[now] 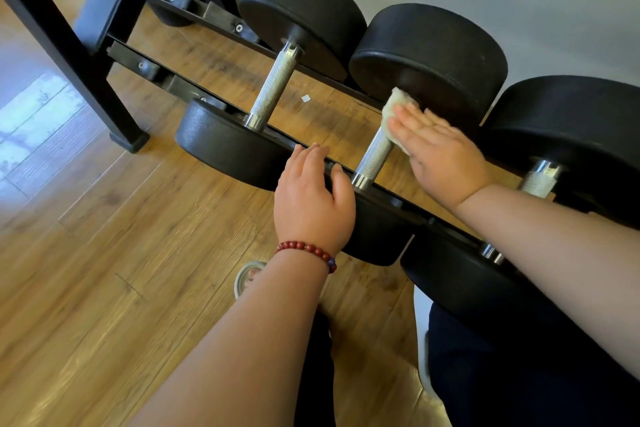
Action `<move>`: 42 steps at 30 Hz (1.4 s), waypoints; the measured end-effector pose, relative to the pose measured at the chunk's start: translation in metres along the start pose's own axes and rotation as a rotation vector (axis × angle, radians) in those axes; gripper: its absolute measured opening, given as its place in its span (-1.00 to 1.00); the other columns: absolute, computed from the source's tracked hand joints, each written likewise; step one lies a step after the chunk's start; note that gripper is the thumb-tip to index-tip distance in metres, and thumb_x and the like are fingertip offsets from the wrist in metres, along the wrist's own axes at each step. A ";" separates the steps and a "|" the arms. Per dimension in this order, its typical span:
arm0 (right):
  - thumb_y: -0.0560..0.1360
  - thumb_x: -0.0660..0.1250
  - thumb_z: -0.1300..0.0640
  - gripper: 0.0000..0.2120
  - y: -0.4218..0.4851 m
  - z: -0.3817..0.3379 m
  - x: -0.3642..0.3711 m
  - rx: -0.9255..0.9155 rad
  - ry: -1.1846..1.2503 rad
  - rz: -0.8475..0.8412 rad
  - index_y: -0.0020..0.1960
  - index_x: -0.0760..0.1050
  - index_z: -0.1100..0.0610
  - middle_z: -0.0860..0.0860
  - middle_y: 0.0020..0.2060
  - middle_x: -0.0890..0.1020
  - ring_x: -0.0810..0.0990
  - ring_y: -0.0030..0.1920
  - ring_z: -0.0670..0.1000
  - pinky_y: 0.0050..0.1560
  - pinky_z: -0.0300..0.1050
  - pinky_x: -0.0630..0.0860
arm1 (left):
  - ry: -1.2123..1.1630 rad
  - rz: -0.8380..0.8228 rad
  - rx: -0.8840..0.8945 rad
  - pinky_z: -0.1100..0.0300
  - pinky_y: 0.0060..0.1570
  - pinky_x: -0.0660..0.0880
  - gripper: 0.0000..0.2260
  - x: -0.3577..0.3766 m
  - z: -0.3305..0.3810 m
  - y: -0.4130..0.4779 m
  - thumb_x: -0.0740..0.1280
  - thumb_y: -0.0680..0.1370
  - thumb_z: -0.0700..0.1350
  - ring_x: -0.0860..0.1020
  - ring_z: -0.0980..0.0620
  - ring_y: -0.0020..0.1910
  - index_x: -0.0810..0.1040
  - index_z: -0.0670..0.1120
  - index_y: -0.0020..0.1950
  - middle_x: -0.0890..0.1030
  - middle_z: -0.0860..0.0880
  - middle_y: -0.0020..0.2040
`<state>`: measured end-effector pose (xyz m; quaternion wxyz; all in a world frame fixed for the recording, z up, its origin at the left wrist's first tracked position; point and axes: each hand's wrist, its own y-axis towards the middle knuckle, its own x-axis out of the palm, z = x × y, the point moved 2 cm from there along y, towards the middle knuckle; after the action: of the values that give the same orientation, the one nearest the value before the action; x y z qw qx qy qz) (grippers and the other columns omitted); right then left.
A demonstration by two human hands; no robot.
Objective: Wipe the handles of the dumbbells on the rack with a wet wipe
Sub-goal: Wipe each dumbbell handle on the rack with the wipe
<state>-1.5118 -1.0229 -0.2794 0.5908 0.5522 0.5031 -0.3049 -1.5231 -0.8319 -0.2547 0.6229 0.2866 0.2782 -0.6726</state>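
Three black dumbbells with knurled steel handles lie across a low black rack (221, 15). My right hand (440, 152) lies flat, fingers straight, and presses a whitish wet wipe (398, 104) onto the far part of the middle dumbbell's handle (375, 156). My left hand (311, 204), with a red bead bracelet at the wrist, rests on the near head of that dumbbell, its fingers draped over the front rail. The left dumbbell's handle (273, 87) is bare. Only a short piece of the right dumbbell's handle (538, 180) shows behind my right forearm.
The rack's black upright leg (69, 55) stands on the wooden floor at the left. A grey wall runs behind the dumbbells. A small white scrap (305, 98) lies on the floor under the rack. My sandalled foot (247, 277) and dark trousers are below my arms.
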 end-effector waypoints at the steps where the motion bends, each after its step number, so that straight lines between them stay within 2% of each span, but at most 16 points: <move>1: 0.33 0.42 0.48 -0.42 -0.003 -0.005 0.002 0.004 0.035 -0.018 0.33 0.46 0.29 0.23 0.29 0.52 0.50 0.25 0.32 0.22 0.24 0.35 | 0.008 -0.003 0.005 -0.04 0.45 0.24 -0.65 0.000 0.000 0.000 0.13 0.62 -0.05 0.19 0.05 0.51 0.43 -0.06 0.39 0.42 0.01 0.42; 4: 0.33 0.40 0.49 -0.42 -0.016 -0.017 0.003 -0.042 0.126 -0.117 0.34 0.46 0.29 0.20 0.31 0.50 0.50 0.29 0.26 0.26 0.16 0.30 | 0.051 -0.013 0.038 -0.02 0.50 0.14 -0.62 0.001 0.000 0.002 0.09 0.63 -0.02 0.16 0.04 0.52 0.42 -0.07 0.40 0.40 0.00 0.44; 6: 0.40 0.36 0.48 -0.44 -0.019 -0.022 -0.005 0.059 0.227 -0.175 0.37 0.42 0.26 0.17 0.35 0.47 0.49 0.31 0.21 0.31 0.06 0.27 | 0.079 -0.018 0.060 0.01 0.51 0.09 -0.61 0.001 0.001 0.003 0.07 0.62 -0.01 0.15 0.03 0.53 0.41 -0.07 0.41 0.39 0.00 0.45; 8: 0.52 0.29 0.39 -0.53 -0.019 -0.028 -0.016 0.276 0.355 -0.175 0.41 0.40 0.18 0.12 0.36 0.47 0.46 0.35 0.12 0.32 -0.11 0.29 | 0.095 -0.037 0.055 0.05 0.51 0.07 -0.62 0.000 0.001 0.003 0.07 0.64 -0.03 0.15 0.03 0.52 0.39 -0.06 0.43 0.37 0.01 0.46; 11: 0.62 0.19 0.22 -0.63 -0.018 -0.033 -0.034 0.686 0.471 -0.044 0.41 0.41 0.07 0.06 0.25 0.57 0.53 0.24 0.06 0.11 -0.26 0.41 | 0.108 -0.060 0.033 0.06 0.50 0.09 -0.62 -0.002 0.003 0.003 0.07 0.64 -0.03 0.16 0.03 0.51 0.37 -0.05 0.45 0.35 0.01 0.47; 13: 0.63 0.17 0.19 -0.66 -0.014 -0.036 -0.037 0.968 0.614 0.012 0.38 0.45 0.05 0.02 0.24 0.57 0.53 0.24 0.04 0.07 -0.26 0.43 | 0.109 -0.070 0.026 0.04 0.50 0.12 -0.62 -0.002 0.005 0.003 0.07 0.64 -0.04 0.17 0.03 0.51 0.37 -0.05 0.45 0.36 0.01 0.46; 17: 0.61 0.25 0.09 -0.76 0.002 -0.046 -0.022 1.344 1.230 0.124 0.25 0.54 0.02 -0.01 0.08 0.63 0.61 0.12 0.04 0.18 -0.02 0.55 | 0.112 -0.071 0.024 0.04 0.48 0.15 -0.63 -0.003 0.005 0.003 0.07 0.64 -0.04 0.19 0.03 0.49 0.38 -0.05 0.43 0.37 0.00 0.45; 21: 0.60 0.21 -0.08 -0.47 0.006 -0.048 -0.009 1.492 1.686 0.346 0.43 0.32 0.24 0.20 0.39 0.42 0.44 0.36 0.19 0.22 0.02 0.50 | 0.111 -0.070 0.027 0.07 0.45 0.16 -0.64 -0.003 0.006 0.003 0.08 0.64 -0.06 0.22 0.04 0.47 0.39 -0.05 0.42 0.39 0.01 0.43; 23: 0.61 0.23 0.02 -0.58 0.003 -0.043 -0.006 1.489 1.696 0.354 0.39 0.38 0.22 0.18 0.34 0.47 0.51 0.29 0.15 0.08 -0.06 0.57 | 0.111 -0.069 0.033 0.08 0.44 0.17 -0.64 -0.003 0.005 0.004 0.08 0.64 -0.06 0.23 0.04 0.46 0.40 -0.04 0.41 0.40 0.01 0.42; 25: 0.57 0.31 0.19 -0.75 0.002 -0.039 -0.004 1.468 1.602 0.296 0.23 0.54 0.10 0.06 0.12 0.63 0.63 0.09 0.05 -0.05 -0.13 0.61 | 0.110 -0.063 0.036 0.11 0.42 0.16 -0.65 -0.003 0.005 0.005 0.09 0.64 -0.08 0.24 0.05 0.45 0.41 -0.05 0.41 0.41 0.01 0.41; 28: 0.52 0.39 0.18 -0.71 0.006 -0.041 -0.004 1.421 1.453 0.214 0.21 0.58 -0.03 -0.08 -0.05 0.67 0.66 -0.02 -0.04 -0.02 -0.11 0.61 | 0.109 -0.060 0.035 0.13 0.42 0.16 -0.65 -0.003 0.006 0.005 0.09 0.64 -0.08 0.24 0.05 0.45 0.41 -0.05 0.41 0.41 0.01 0.41; 30: 0.51 0.41 0.12 -0.72 0.008 -0.044 -0.005 1.454 1.391 0.206 0.21 0.58 -0.06 -0.11 -0.06 0.67 0.65 -0.01 -0.05 0.00 -0.11 0.61 | 0.107 -0.058 0.033 0.13 0.42 0.16 -0.65 -0.002 0.006 0.004 0.09 0.64 -0.08 0.23 0.06 0.45 0.41 -0.04 0.41 0.41 0.02 0.41; 34: 0.49 0.43 0.08 -0.71 0.006 -0.053 -0.005 1.534 1.280 0.186 0.21 0.59 -0.03 -0.08 -0.02 0.65 0.60 -0.11 -0.09 -0.19 -0.19 0.59 | 0.107 -0.041 0.036 0.11 0.40 0.20 -0.66 -0.001 0.005 0.004 0.10 0.63 -0.08 0.26 0.06 0.43 0.42 -0.05 0.39 0.43 0.01 0.39; 38: 0.51 0.41 0.07 -0.66 0.009 -0.050 -0.007 1.499 1.194 0.134 0.28 0.55 -0.02 -0.05 0.09 0.64 0.57 -0.04 -0.05 -0.15 -0.14 0.57 | 0.111 -0.047 0.045 0.10 0.40 0.20 -0.65 0.000 0.004 0.004 0.08 0.63 -0.06 0.26 0.05 0.43 0.43 -0.05 0.39 0.43 0.01 0.39; 41: 0.54 0.37 0.08 -0.67 0.012 -0.049 -0.009 1.463 1.212 0.132 0.29 0.54 -0.03 -0.06 0.03 0.65 0.61 -0.09 -0.07 -0.32 -0.19 0.53 | 0.105 -0.047 0.042 0.09 0.41 0.21 -0.66 0.000 0.003 0.005 0.10 0.64 -0.08 0.27 0.05 0.42 0.43 -0.05 0.39 0.43 0.01 0.38; 42: 0.54 0.36 0.09 -0.66 0.011 -0.050 -0.007 1.436 1.179 0.125 0.31 0.53 -0.02 -0.05 0.05 0.65 0.61 -0.09 -0.07 -0.30 -0.19 0.54 | 0.106 -0.045 0.044 0.09 0.41 0.22 -0.66 0.000 0.003 0.005 0.10 0.64 -0.08 0.28 0.05 0.42 0.43 -0.05 0.38 0.44 0.01 0.38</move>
<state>-1.5166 -0.9746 -0.2628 -0.2283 0.8771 0.3819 -0.1807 -1.5183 -0.8350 -0.2526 0.5855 0.3289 0.3026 -0.6763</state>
